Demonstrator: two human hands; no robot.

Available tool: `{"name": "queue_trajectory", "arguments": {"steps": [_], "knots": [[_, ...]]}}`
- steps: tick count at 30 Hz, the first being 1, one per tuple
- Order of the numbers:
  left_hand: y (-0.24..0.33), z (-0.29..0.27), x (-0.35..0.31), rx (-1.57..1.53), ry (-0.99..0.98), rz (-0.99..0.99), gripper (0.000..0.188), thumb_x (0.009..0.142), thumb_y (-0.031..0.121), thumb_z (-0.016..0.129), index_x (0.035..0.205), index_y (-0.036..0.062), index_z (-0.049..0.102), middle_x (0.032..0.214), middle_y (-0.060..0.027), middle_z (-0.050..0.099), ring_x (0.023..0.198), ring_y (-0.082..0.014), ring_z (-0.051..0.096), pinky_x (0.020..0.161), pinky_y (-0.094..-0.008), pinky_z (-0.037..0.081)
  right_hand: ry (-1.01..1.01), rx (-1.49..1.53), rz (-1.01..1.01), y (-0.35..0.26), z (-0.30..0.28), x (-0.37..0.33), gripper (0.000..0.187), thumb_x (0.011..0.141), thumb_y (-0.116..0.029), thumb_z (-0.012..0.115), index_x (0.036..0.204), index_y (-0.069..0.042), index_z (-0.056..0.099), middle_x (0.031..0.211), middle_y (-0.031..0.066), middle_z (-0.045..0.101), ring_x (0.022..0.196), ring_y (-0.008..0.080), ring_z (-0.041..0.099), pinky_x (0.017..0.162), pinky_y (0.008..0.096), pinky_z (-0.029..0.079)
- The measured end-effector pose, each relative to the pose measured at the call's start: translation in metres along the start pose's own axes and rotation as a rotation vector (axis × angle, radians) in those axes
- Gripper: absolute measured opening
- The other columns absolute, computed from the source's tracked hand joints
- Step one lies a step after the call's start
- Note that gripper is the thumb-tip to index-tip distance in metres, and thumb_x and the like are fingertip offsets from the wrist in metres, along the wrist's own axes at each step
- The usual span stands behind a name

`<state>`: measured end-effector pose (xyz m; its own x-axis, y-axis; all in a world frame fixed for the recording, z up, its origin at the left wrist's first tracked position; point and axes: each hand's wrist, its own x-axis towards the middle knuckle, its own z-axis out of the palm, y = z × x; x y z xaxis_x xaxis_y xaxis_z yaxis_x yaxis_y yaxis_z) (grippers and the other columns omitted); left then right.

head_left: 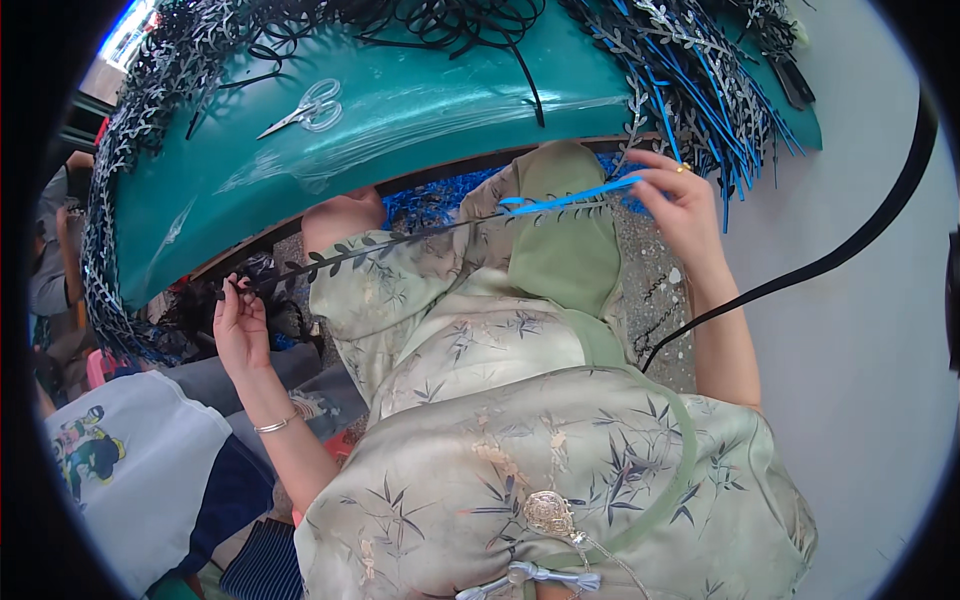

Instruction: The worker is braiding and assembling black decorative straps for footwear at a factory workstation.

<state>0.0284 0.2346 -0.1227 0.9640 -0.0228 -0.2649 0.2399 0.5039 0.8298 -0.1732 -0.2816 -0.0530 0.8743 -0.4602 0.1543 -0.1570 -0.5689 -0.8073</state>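
A black leaf-shaped trim [350, 258] stretches across my lap, slanting up from left to right. Its left end is pinched in the fingers of my left hand [243, 325], just below the table's edge. My right hand [680, 205] pinches a bright blue strip [575, 196] between thumb and fingers, under the table's right part. The blue strip runs alongside the trim's right end; whether that hand also grips the trim is hard to make out. Above, a bundle of silvery leaf trims and blue strips [700, 90] hangs over the table edge near my right hand.
Clear-handled scissors [312, 108] lie on the green-covered table [420, 110]. Loops of black cord [450, 25] sit at its far side, and dark leaf trims [110, 200] drape over its left edge. A black cable [850, 245] curves past my right arm. Another person [150, 450] is close on my left.
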Motion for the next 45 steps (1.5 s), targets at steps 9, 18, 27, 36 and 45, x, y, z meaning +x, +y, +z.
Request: {"name": "queue_trajectory", "arguments": {"steps": [9, 18, 27, 36, 45], "knots": [[-0.011, 0.007, 0.013, -0.016, -0.042, -0.017, 0.018, 0.095, 0.013, 0.058, 0.108, 0.0, 0.061, 0.092, -0.0074, 0.064, 0.073, -0.0104, 0.057, 0.067, -0.0225, 0.049, 0.055, 0.457, 0.434, 0.053, -0.028, -0.041, 0.013, 0.092, -0.011, 0.059, 0.093, -0.002, 0.068, 0.073, 0.0015, 0.066, 0.062, 0.0055, 0.057, 0.052, 0.0191, 0.04], [0.024, 0.041, 0.003, -0.02, -0.173, 0.062, 0.021, 0.096, 0.013, 0.057, 0.111, -0.0018, 0.059, 0.093, -0.0078, 0.062, 0.075, -0.0103, 0.055, 0.068, -0.0227, 0.048, -0.491, -0.043, -0.303, 0.005, 0.03, 0.002, 0.047, 0.08, -0.009, 0.057, 0.127, -0.005, 0.052, 0.111, 0.0108, 0.062, 0.089, 0.0229, 0.062, 0.071, 0.0341, 0.051], [0.047, 0.084, -0.008, -0.032, -0.283, 0.161, 0.019, 0.096, 0.012, 0.056, 0.109, -0.0019, 0.058, 0.094, -0.0084, 0.061, 0.077, -0.0115, 0.054, 0.071, -0.0234, 0.046, -0.117, -0.661, -0.571, -0.007, 0.016, 0.004, 0.014, 0.077, -0.017, 0.068, 0.082, -0.007, 0.059, 0.073, 0.0101, 0.059, 0.067, 0.0286, 0.063, 0.058, 0.0409, 0.05], [0.078, 0.077, 0.021, -0.131, -0.332, 0.245, 0.019, 0.097, 0.013, 0.056, 0.108, -0.002, 0.058, 0.098, -0.0085, 0.062, 0.08, -0.0128, 0.056, 0.073, -0.0258, 0.048, 0.246, -0.56, -0.819, -0.027, 0.078, -0.029, 0.031, 0.075, -0.007, 0.064, 0.105, 0.001, 0.062, 0.08, 0.0079, 0.061, 0.07, 0.0201, 0.063, 0.057, 0.0298, 0.051], [0.099, 0.003, 0.031, 0.002, -0.129, 0.335, 0.024, 0.096, 0.014, 0.058, 0.113, -0.0023, 0.056, 0.103, -0.0118, 0.064, 0.078, -0.0125, 0.058, 0.072, -0.0255, 0.05, -0.375, -0.101, -0.587, 0.014, 0.16, -0.035, 0.027, 0.083, -0.007, 0.058, 0.107, 0.0, 0.065, 0.091, 0.0137, 0.068, 0.075, 0.0233, 0.067, 0.065, 0.0281, 0.054]]}}
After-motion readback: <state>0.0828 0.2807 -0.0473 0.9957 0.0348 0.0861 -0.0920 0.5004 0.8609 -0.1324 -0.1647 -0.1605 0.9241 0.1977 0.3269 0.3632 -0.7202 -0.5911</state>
